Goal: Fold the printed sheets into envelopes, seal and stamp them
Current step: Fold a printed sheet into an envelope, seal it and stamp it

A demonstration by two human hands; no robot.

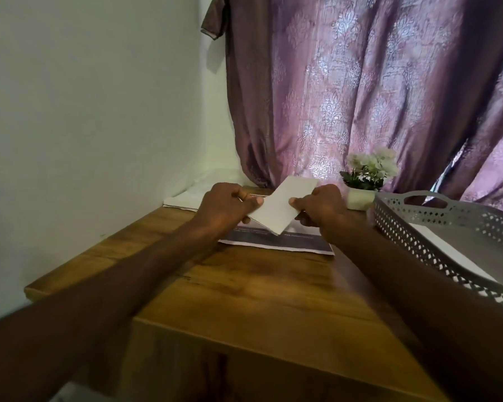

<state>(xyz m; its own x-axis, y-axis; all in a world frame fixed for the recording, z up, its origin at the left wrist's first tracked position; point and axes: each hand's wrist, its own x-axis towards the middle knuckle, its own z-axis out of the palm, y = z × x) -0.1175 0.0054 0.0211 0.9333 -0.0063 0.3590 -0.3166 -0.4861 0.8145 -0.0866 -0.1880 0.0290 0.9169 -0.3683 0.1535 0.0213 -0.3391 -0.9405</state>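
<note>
both hands are up over the far half of the wooden table (244, 285), and between them sits the folded sheet (282, 207), white side showing, tilted so 1 corner points down toward the printed sheet (276, 242) lying flat beneath it. the left hand (227, 207) pinches the sheet's left edge, thumb on top and fingers curled under; the right hand (323, 210) does the same on the right edge, thumb pressed on the face, fingers tucked below. so both hands have a closed pinch on the paper, nothing loose there. the folded piece is held clear of the table, just above the printed sheet.

looks like a fold is being worked or checked, that's my read. risks from here: the grip is at the edges only, so a pull from either side could skew the crease or tear the paper. if the edges aren't lined up before pressing, the envelope comes out crooked. a dropped corner could also drag the printed sheet off its spot.

off to the right sits a grey perforated tray (418, 227), with a small flower pot (363, 181) just beyond it near the purple curtain (360, 82). more white paper (183, 198) lies at the far left.
</note>
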